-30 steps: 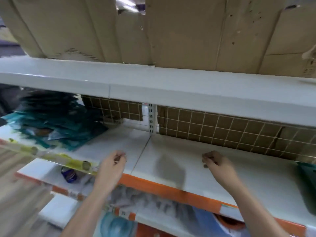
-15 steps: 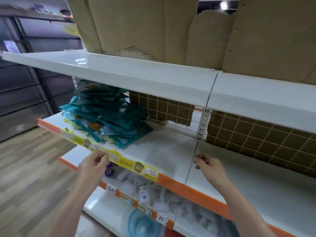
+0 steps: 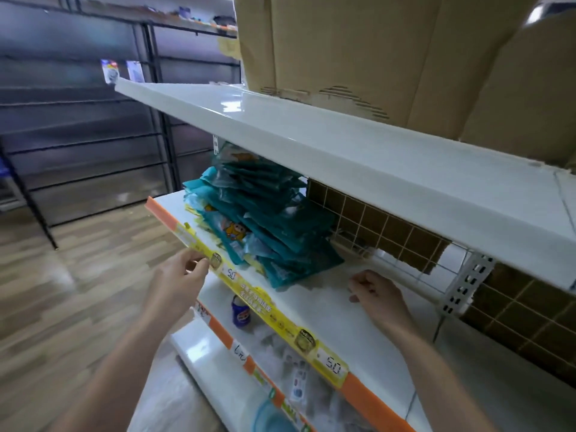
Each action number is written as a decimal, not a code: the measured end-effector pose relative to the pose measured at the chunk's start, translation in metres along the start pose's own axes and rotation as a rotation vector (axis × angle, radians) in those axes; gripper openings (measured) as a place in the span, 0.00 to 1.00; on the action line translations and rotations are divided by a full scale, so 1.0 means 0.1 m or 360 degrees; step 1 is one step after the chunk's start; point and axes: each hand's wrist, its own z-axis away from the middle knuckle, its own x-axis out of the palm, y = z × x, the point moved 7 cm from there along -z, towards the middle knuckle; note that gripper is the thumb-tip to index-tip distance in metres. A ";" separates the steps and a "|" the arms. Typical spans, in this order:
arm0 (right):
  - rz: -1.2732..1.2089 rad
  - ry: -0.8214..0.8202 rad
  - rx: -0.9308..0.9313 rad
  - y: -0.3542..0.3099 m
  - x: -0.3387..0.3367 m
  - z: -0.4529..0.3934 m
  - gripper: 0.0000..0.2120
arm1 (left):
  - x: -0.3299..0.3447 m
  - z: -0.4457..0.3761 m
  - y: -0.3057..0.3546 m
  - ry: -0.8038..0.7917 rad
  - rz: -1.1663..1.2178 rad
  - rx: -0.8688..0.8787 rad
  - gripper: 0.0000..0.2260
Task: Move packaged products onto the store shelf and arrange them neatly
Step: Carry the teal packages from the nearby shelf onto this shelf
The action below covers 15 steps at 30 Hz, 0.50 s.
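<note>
Wood-patterned flooring (image 3: 62, 275) runs off to my left, toward dark metal racks (image 3: 87, 135) at the back of the store. Before me stands a white store shelf (image 3: 327, 307) with an orange front edge, and along that edge runs a yellow price strip (image 3: 280, 319) with "50" written on it twice. On the left part of this shelf sits a loose, leaning pile of teal packaged products (image 3: 265, 226), reaching nearly up to the white upper shelf (image 3: 311, 135) above it. Flattened brown cardboard (image 3: 389, 51) stands on that upper shelf. Behind the pile I see a wire grid back panel (image 3: 374, 219) with more cardboard behind it.

My left hand (image 3: 177, 282) is at the front edge, its fingers curled, with the fingertips touching the yellow price strip just below the pile. My right hand (image 3: 377, 294) rests on the bare white shelf surface just right of the pile, fingers curled under and holding nothing that I can see. Neither hand touches the teal packs.

On the shelf below, a small blue-and-white bottle (image 3: 240, 313) stands upright, with blurred pale packets (image 3: 296, 369) beside it.
</note>
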 end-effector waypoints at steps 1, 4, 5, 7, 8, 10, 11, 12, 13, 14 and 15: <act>0.0010 -0.0025 0.0004 -0.02 0.06 -0.06 0.07 | 0.00 -0.03 -0.02 -0.0007 -0.0028 -0.0011 0.06; 0.0020 -0.0061 -0.0022 -0.14 0.21 -0.22 0.05 | -0.04 -0.18 -0.11 -0.0044 -0.0049 -0.0058 0.05; 0.0021 -0.0073 -0.0027 -0.18 0.26 -0.28 0.05 | -0.07 -0.26 -0.14 -0.0035 -0.0057 -0.0065 0.05; 0.0044 -0.0100 -0.0032 -0.26 0.36 -0.40 0.05 | -0.13 -0.43 -0.18 -0.0016 -0.0057 -0.0050 0.04; 0.0048 -0.0100 -0.0031 -0.29 0.41 -0.46 0.06 | -0.14 -0.51 -0.20 -0.0018 -0.0042 -0.0034 0.04; 0.0052 -0.0079 -0.0001 -0.33 0.50 -0.55 0.06 | -0.14 -0.67 -0.22 -0.0054 -0.0027 -0.0003 0.04; 0.0049 -0.0068 0.0018 -0.34 0.55 -0.60 0.06 | -0.15 -0.76 -0.22 -0.0079 -0.0034 0.0020 0.05; 0.0043 -0.0064 0.0035 -0.35 0.61 -0.65 0.06 | -0.15 -0.85 -0.23 -0.0101 -0.0033 0.0046 0.05; 0.0021 -0.0058 0.0047 -0.38 0.67 -0.70 0.06 | -0.17 -0.95 -0.25 -0.0122 -0.0019 0.0058 0.05; 0.0003 -0.0037 0.0054 -0.42 0.72 -0.75 0.06 | -0.19 -1.06 -0.27 -0.0148 -0.0008 0.0065 0.05; -0.0014 0.0003 0.0064 -0.46 0.77 -0.79 0.05 | -0.21 -1.18 -0.30 -0.0173 -0.0008 0.0075 0.07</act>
